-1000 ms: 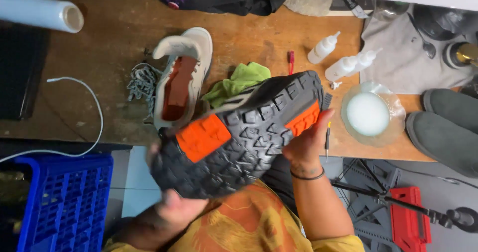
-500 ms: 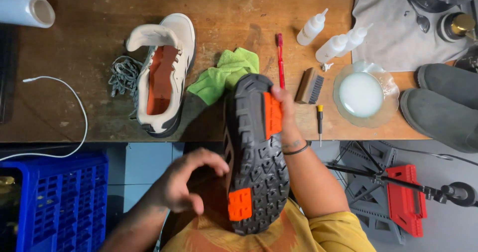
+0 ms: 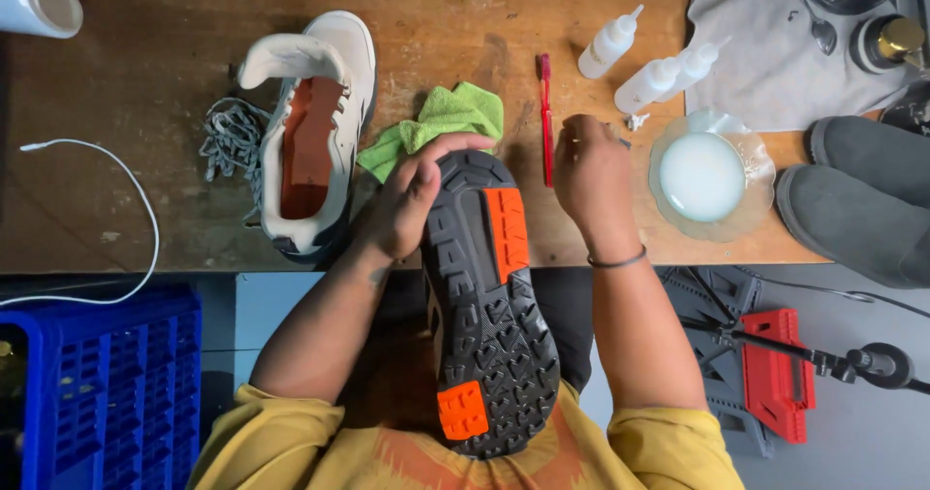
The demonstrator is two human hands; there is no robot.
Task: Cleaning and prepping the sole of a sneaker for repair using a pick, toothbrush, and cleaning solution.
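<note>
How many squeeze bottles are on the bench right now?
3: one squeeze bottle stands apart right of the red toothbrush; two more lie side by side above the bowl of white liquid. Others may be out of view.

Right hand hemmed in: toothbrush just beside at 9, bowl near at 3, two bottles at 1. Bare counter at 6 of hand, toward edge. Left hand boxed between upturned shoe at 3, second shoe at 9, green cloth at 12. Open counter far left, crossed by white cable. Laces heaped left of second shoe.
</note>
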